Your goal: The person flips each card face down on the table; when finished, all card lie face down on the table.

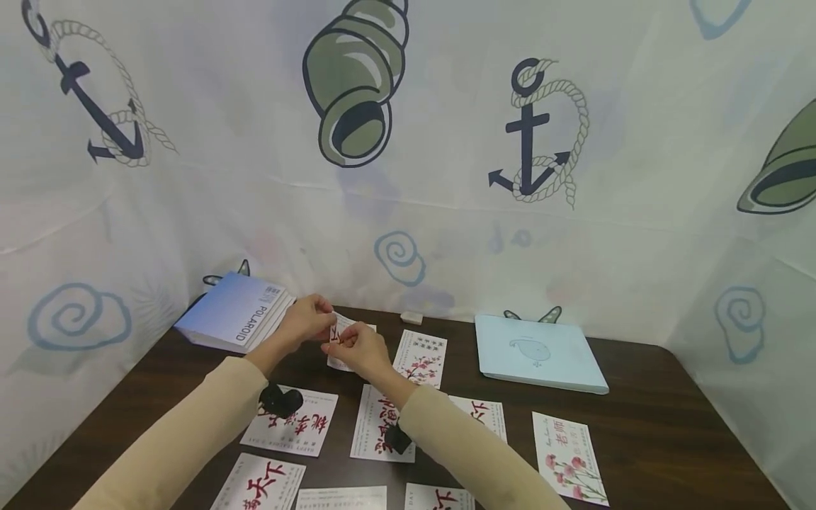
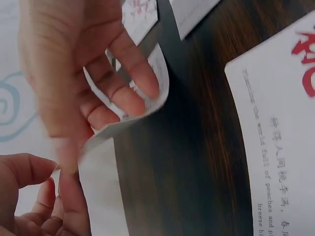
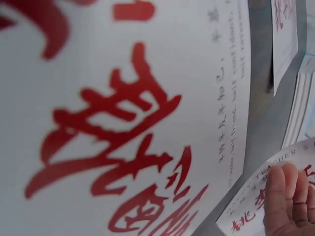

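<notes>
My head cam sits furthest back, facing forward and down over the table (image 1: pixel 669 418) at the curtain (image 1: pixel 459 269). Left wrist cam (image 1: pixel 280 401) is super close on my left hand (image 2: pixel 83 64) and right hand (image 2: pixel 45 195); head view shares both. Right wrist cam (image 1: pixel 398 438) is practically on top of a red-lettered card (image 3: pixel 197 108).

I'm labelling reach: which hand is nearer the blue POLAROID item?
Left. The left hand is by the right edge of the blue POLAROID item; the right hand is farther right.
</notes>
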`<state>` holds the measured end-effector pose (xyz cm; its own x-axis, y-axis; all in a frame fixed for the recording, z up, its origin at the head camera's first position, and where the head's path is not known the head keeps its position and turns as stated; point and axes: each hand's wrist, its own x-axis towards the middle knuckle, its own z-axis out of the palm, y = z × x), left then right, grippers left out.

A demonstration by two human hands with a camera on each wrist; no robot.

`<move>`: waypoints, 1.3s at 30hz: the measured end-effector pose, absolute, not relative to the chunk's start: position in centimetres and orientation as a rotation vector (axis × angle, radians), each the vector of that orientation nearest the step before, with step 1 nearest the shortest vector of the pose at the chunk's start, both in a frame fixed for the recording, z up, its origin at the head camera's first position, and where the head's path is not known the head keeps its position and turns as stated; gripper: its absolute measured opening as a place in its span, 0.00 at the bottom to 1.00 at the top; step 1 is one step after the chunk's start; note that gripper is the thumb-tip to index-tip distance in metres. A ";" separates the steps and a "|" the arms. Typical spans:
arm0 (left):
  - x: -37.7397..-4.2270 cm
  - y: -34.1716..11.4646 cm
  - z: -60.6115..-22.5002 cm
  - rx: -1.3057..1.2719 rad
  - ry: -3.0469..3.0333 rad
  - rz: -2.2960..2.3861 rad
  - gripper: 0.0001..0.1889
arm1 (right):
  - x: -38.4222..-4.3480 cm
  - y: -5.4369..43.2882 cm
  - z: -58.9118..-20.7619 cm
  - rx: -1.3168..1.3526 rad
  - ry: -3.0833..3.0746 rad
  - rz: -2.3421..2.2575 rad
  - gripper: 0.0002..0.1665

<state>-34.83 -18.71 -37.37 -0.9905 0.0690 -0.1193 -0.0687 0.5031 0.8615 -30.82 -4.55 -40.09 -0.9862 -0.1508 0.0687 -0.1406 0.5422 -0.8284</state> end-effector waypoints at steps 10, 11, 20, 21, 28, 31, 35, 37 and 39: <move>-33.9 -20.0 -39.1 0.106 2.423 1.570 0.30 | -30.0 -3.6 -40.0 -0.278 2.509 -2.070 0.10; -33.7 -20.3 -39.5 0.085 2.464 1.533 0.30 | -29.9 -3.5 -40.1 -0.247 2.453 -2.129 0.11; -31.9 -20.8 -41.8 -0.063 3.021 1.160 0.21 | -29.7 -2.8 -42.4 0.091 2.425 -2.064 0.17; -31.8 -20.8 -42.0 -0.064 3.031 1.135 0.21 | -29.7 -2.8 -42.6 0.106 2.446 -2.026 0.17; -31.1 -21.0 -43.0 -0.099 3.024 1.043 0.20 | -29.8 -3.2 -43.7 0.147 2.615 -1.790 0.14; -30.9 -21.0 -43.3 -0.106 3.040 1.004 0.21 | -29.6 -3.5 -43.6 0.126 2.722 -1.669 0.13; -30.7 -20.8 -43.4 -0.113 3.079 0.931 0.22 | -29.5 -3.9 -43.3 0.114 2.889 -1.404 0.13; -30.7 -20.7 -43.4 -0.116 3.094 0.900 0.22 | -29.7 -3.9 -43.2 0.115 2.951 -1.275 0.14; -30.6 -20.6 -43.4 -0.115 3.101 0.878 0.22 | -29.7 -3.8 -43.1 0.084 2.990 -1.201 0.15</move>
<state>-30.61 -20.61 -43.36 -0.9940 -0.0910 0.0609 -0.0456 0.8496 0.5255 -29.71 -3.81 -43.13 -0.9953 0.0786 0.0561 0.0180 0.7214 -0.6923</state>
